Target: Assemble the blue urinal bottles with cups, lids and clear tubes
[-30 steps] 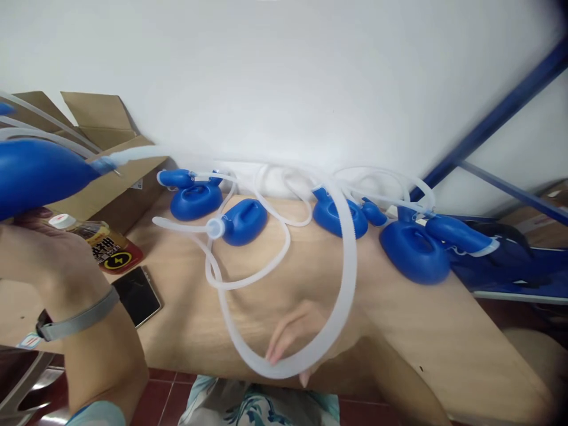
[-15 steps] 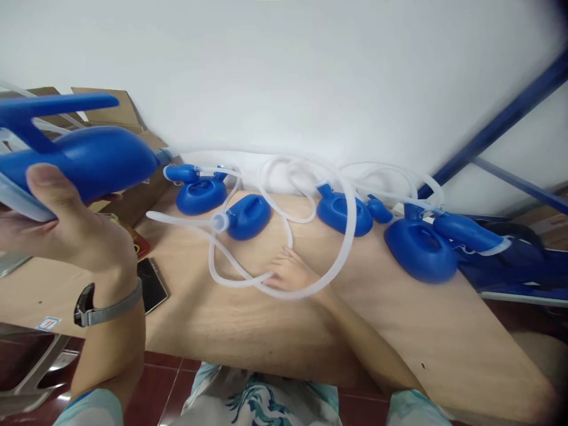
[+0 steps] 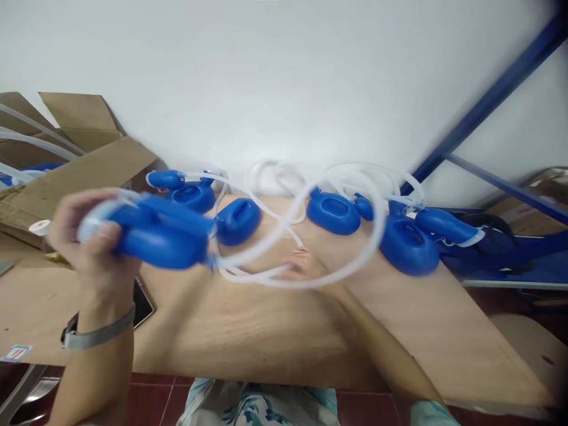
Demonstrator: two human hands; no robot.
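Note:
Raised over the left of the table, my left hand is wrapped round the pale rim end of a blue plastic urinal head with a handle. It is blurred by motion. From its narrow end a translucent white hose runs out in a wide loop. My right hand lies low over the middle of the table, its fingers closed round the hose. Nearest to it stand a blue urinal bottle on the left and another blue bottle on the right.
More blue bottles with hoses stand at the back left and on the right. An open cardboard box holds hoses at the left. A phone lies behind my left wrist. A blue metal frame rises at the right.
My left hand has moved right and down and turned the blue urinal head, so its handle now faces differently. The view has shifted; my right hand still grips the hose.

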